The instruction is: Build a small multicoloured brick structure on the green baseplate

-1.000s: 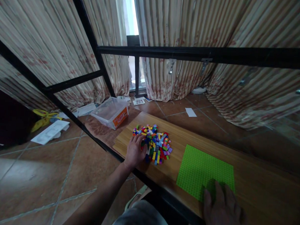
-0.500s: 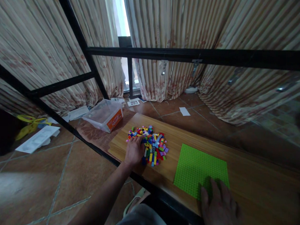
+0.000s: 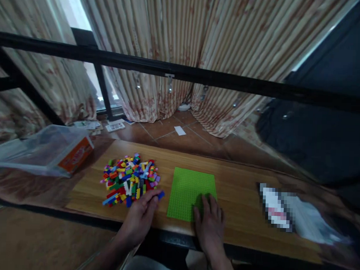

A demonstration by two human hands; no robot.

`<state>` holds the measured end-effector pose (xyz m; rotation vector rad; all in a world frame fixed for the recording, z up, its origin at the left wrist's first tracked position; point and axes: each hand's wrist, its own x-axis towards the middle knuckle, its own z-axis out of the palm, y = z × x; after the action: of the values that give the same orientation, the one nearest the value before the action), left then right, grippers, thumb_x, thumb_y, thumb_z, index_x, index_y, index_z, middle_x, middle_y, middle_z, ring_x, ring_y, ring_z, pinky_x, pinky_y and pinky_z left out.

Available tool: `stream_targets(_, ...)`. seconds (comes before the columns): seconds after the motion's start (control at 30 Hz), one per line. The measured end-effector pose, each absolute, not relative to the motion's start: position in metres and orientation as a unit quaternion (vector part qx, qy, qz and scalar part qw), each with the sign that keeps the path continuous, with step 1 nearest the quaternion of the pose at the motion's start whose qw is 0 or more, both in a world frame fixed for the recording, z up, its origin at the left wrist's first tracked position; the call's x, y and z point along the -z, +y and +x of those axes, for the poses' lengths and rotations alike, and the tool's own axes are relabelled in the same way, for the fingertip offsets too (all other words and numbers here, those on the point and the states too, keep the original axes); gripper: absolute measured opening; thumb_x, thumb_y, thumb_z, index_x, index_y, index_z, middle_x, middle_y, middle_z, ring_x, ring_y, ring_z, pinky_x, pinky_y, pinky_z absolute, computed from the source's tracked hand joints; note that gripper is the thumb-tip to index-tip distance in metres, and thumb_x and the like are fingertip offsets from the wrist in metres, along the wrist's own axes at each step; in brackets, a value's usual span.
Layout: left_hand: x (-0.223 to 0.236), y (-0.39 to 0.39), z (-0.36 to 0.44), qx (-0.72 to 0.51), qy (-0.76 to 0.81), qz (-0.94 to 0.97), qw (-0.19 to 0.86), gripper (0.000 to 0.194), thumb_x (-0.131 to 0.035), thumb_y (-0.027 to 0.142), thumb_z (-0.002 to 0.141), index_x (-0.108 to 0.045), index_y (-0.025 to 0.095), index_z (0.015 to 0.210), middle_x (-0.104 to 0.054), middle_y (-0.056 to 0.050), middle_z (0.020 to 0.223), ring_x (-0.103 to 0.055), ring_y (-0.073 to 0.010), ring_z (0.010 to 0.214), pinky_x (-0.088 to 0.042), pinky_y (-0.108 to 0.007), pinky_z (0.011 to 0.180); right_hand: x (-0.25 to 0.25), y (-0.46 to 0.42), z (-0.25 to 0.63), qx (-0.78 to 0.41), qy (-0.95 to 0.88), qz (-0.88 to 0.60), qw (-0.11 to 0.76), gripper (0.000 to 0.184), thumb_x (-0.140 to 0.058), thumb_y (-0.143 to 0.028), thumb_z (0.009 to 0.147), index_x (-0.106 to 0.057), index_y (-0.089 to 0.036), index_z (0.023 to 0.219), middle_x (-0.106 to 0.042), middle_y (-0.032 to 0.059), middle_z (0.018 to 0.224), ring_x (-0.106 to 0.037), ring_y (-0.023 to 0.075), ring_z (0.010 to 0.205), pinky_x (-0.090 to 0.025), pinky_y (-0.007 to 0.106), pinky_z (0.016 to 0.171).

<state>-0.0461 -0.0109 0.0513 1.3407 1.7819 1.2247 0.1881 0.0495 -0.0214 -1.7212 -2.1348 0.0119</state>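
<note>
A: Hands first. Pose?
B: Right hand [image 3: 210,220] palm down on the near right corner of the green baseplate [image 3: 185,186], fingers loosely spread and slightly bent, pointing away from the wearer. Grip open, nothing pinched.
A: Left?
B: Left hand [image 3: 140,214] angles in from lower left, wrist low, fingers aimed up and right. Grip closed – blue brick [image 3: 161,195] between thumb and index tips.
A: Where's the brick, and which way does it point?
B: Just above the counter [image 3: 239,208] or touching it, can't tell. Sits between pile and baseplate, nearer the baseplate's left edge. Visible end points right and slightly away. Long axis looks to follow that – fingertips cover part, so not certain.
A: Baseplate axis?
B: Near square, no clear long axis. Sides run roughly away from the wearer, studs up.
A: Further out?
B: Mixed brick pile [image 3: 131,178] left of the baseplate, bricks lying every which way. Clear bin [image 3: 43,146] beyond its left side, orange label facing right. White paper [image 3: 180,130] on the floor past the counter, striped curtains [image 3: 177,32] at the back.
</note>
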Motion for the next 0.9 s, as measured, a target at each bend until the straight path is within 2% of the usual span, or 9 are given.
stream_targets(0.2,-0.035,0.007,0.011,-0.405,0.612,0.542,0.411,0.037,-0.039,0.044,0.094,-0.066,0.02,0.102,-0.071,-0.006,0.086,-0.066,-0.0197,0.075,-0.053,-0.031,0.07,0.013,0.048,0.19,-0.054,-0.765,-0.603,0.219,0.049,-0.043,-0.044,0.095,-0.053,-0.017,0.135,-0.047,0.0179,0.145,-0.04,0.0321,0.136,-0.028,0.058,0.109)
stream_targets(0.33,-0.027,0.03,0.022,-0.38,0.619,0.541,0.424,0.039,-0.037,0.048,0.093,-0.064,0.019,0.094,-0.066,-0.003,0.073,-0.063,-0.0191,0.067,-0.05,-0.03,0.063,0.008,0.048,0.189,-0.061,-0.763,-0.606,0.215,0.049,-0.045,-0.041,0.094,-0.053,-0.015,0.135,-0.046,0.0189,0.145,-0.039,0.0329,0.137,-0.028,0.059,0.109)
stream_targets(0.5,-0.015,0.044,0.02,-0.358,0.638,0.535,0.423,0.04,-0.034,0.05,0.093,-0.061,0.02,0.088,-0.064,-0.002,0.071,-0.062,-0.0179,0.063,-0.048,-0.029,0.061,0.0,0.046,0.187,-0.073,-0.753,-0.609,0.238,0.046,-0.048,-0.035,0.092,-0.053,-0.015,0.134,-0.049,0.0187,0.142,-0.041,0.0337,0.134,-0.03,0.059,0.107)
stream_targets(0.7,-0.011,0.048,0.015,-0.351,0.64,0.541,0.417,0.037,-0.036,0.048,0.092,-0.054,0.022,0.075,-0.055,0.002,0.06,-0.057,-0.0166,0.057,-0.043,-0.027,0.057,-0.016,0.035,0.169,-0.141,-0.781,-0.527,0.306,0.047,-0.052,-0.023,0.09,-0.048,-0.021,0.136,-0.058,0.011,0.133,-0.051,0.0245,0.124,-0.037,0.05,0.105)
stream_targets(0.9,-0.013,0.047,0.015,-0.351,0.621,0.573,0.405,0.038,-0.035,0.048,0.093,-0.046,0.023,0.067,-0.05,0.002,0.055,-0.054,-0.017,0.055,-0.04,-0.027,0.055,-0.016,0.038,0.154,-0.196,-0.773,-0.5,0.337,0.026,-0.052,-0.017,0.091,-0.065,-0.025,0.112,-0.07,0.0041,0.105,-0.062,0.0199,0.099,-0.046,0.038,0.09)
